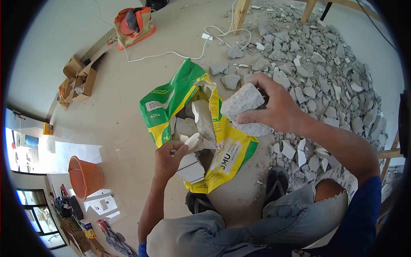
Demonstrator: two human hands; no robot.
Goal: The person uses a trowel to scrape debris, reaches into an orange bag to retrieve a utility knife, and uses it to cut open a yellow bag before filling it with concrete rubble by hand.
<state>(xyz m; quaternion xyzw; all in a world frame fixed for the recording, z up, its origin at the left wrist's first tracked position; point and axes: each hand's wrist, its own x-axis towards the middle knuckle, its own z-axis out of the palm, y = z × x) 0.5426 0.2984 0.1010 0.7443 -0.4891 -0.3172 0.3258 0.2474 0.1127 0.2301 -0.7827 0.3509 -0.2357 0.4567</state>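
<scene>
The right hand (276, 107) grips a rough grey rubble chunk (245, 109) just above the green-and-yellow paper sack (171, 100) (already holding broken pieces), while the left hand (169, 156) pinches the sack's open edge beside the rubble pile (325, 64).

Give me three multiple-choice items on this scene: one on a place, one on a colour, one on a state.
1. Where is the grey chunk?
A. in the right hand, by the open top of the bag
B. on a shelf
C. under a shoe

2. What colour is the bucket?
A. blue
B. orange
C. white

3. What is the left hand doing?
A. hanging free
B. lying flat on the floor
C. gripping the bag's edge

Answers:
1 A, the fingers wrap the chunk beside the opening.
2 B, it is orange all over.
3 C, its fingers close on the opened edge.
</scene>
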